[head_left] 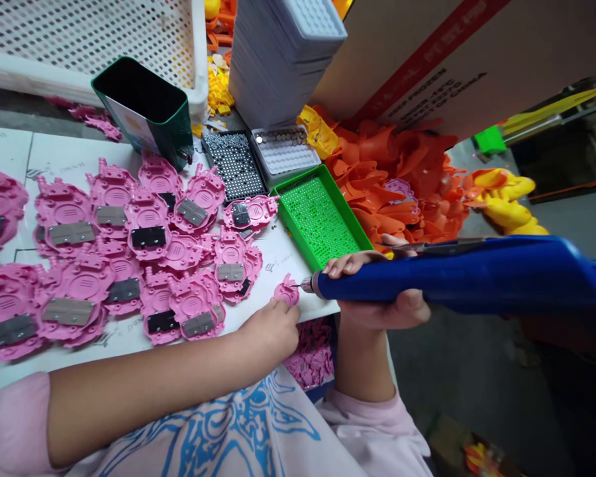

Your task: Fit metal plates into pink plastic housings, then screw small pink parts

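Observation:
My right hand (382,298) is wrapped round a blue electric screwdriver (447,275), which lies nearly level. Its thin bit points left and meets a small pink plastic part (287,290) near the table's front edge. My left hand (273,331) is closed on the lower side of that pink part, its fingertips partly hidden. To the left lie many pink plastic housings (149,218), several bearing black or grey plates with screws. A green tray (322,218) with a perforated insert sits just beyond the part.
A black tray of screws (233,165) and a white tray (285,152) stand behind the green one. Beyond are a dark green bin (144,112), stacked white trays (283,59), orange parts (402,185) and a cardboard box (427,59). Pink parts (310,354) lie below the table edge.

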Tool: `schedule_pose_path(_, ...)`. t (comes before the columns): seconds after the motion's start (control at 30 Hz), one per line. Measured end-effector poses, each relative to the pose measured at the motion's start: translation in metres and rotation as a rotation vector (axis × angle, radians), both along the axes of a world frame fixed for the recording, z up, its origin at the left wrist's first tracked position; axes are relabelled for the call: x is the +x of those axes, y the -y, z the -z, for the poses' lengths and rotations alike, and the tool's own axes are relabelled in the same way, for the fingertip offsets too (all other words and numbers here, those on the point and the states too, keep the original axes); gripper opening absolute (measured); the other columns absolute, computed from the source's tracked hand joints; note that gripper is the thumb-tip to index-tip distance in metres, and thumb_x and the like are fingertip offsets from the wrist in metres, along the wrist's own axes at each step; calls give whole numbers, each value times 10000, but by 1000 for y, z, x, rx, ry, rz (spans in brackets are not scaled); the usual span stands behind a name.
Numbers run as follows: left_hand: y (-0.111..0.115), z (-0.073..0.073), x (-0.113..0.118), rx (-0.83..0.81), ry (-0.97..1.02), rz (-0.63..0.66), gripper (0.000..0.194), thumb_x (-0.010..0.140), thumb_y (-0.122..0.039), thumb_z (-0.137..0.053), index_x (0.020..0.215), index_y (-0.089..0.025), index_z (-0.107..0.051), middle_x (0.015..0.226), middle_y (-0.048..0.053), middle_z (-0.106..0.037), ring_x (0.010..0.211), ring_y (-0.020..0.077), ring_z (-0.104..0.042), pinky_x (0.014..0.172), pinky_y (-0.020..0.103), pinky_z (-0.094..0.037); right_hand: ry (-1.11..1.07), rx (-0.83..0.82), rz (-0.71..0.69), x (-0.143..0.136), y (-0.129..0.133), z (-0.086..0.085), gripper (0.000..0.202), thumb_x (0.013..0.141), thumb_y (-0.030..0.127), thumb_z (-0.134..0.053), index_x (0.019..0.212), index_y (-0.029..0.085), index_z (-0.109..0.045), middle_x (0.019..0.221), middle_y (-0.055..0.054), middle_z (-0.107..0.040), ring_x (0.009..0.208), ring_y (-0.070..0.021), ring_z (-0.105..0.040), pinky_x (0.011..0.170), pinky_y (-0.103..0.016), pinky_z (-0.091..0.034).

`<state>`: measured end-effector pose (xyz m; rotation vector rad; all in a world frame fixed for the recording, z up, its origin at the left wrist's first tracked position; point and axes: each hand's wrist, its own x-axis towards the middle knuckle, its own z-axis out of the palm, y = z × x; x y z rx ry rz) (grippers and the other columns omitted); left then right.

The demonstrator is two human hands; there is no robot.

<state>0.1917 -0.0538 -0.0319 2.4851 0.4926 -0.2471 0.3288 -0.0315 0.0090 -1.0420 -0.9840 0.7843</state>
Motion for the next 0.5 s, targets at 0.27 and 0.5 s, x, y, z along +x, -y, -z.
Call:
schedule_pose_path(0.27,0,2,0,-11,16,10,264,874,-68,-467,1006,-79,-696,972,151,-648,989,269,-566,809,352,-454,24,85,-81,-6,8,11,394,674,551,-590,950,274,-551,603,41,-586,485,-161,-557,508,-340,-491)
schedule_pose_path(0.5,1,2,-1,13,11,2,269,879,-57,-458,1014,-81,-690,976,152,-648,978,270,-580,768,353,-476,33,55,-116,-10,9,10,400,652,547,-621,944,285,-551,608,41,-594,497,-167,-559,510,-351,-496)
